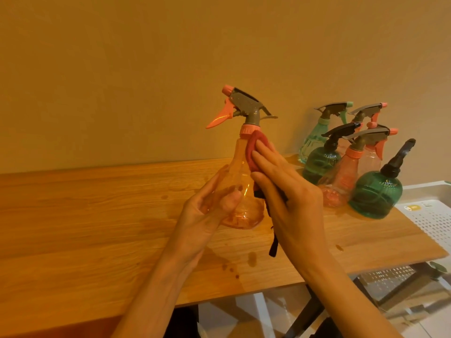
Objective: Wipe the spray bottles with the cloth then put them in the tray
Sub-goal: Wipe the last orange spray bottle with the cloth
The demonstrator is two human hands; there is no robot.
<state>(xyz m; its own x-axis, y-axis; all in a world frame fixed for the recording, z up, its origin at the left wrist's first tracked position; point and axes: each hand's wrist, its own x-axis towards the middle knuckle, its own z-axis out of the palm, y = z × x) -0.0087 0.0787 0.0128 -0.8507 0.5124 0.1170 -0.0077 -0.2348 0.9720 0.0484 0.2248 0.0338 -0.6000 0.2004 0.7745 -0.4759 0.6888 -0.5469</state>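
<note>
The left hand (207,211) grips the lower body of a clear orange bottle (240,189), thumb curled across its front and fingers wrapped behind, holding it upright above the table (97,215) with its base off the wood. The bottle's grey spray head and orange trigger point left, toward the wall side. The right hand (290,198) lies against the bottle's right shoulder with its fingers straight and together, pressing a red cloth (255,150) flat onto the plastic just below the orange collar; the cloth is bunched under the fingertips, and a dark strip of it (perhaps a hem or tag, too dim to tell) hangs down below the palm. Farther right on the table stands a cluster of other spray bottles, all upright and close together: a pale green bottle (314,140) at the back by the wall, a pink bottle (371,157) beside it, a dark green bottle (322,164) in front of those, another orange bottle (339,184) nearer still, and a round teal bottle (375,193) with a black head at the near right of the group. Just right of that cluster, at the table's end, sits a white perforated tray (432,215), and no bottle shows in the part of it in view. A few wet spots (251,258) mark the wood below the hands.
</note>
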